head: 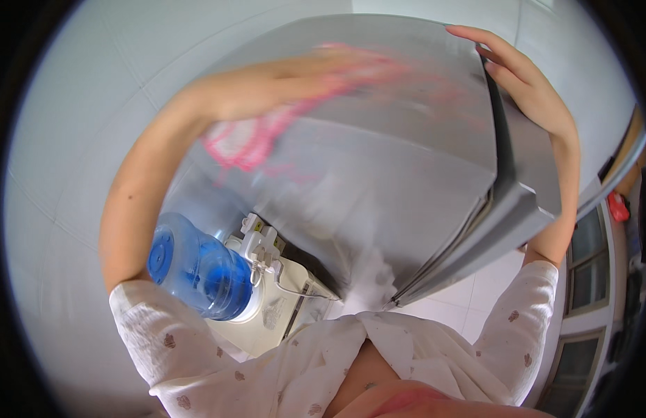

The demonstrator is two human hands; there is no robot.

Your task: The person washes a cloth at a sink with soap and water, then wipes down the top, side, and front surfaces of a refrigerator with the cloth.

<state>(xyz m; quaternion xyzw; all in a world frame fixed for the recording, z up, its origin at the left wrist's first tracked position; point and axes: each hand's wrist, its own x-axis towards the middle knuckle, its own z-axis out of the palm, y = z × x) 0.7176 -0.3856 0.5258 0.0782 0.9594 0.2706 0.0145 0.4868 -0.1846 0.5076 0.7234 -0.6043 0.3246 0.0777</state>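
A large grey box-shaped appliance with a door, probably a refrigerator (406,172), stands before me. Blurred by motion, my left hand (338,70) lies over its top with a pink and white cloth (244,141) under the palm and fingers; part of the cloth hangs towards the left edge. The exact finger posture is hidden by the blur. On the opposite side, my right hand (516,78) rests its fingertips against the top's right edge, by the dark gap along the door (521,209), with fingers apart and no object held.
Left of the appliance stands a cream water dispenser (281,313) with a blue water bottle (202,271). White power adapters with plugs (263,245) and a cable are beside it. A tiled wall (72,157) borders the left; glass-fronted cabinets (579,360) are at far right.
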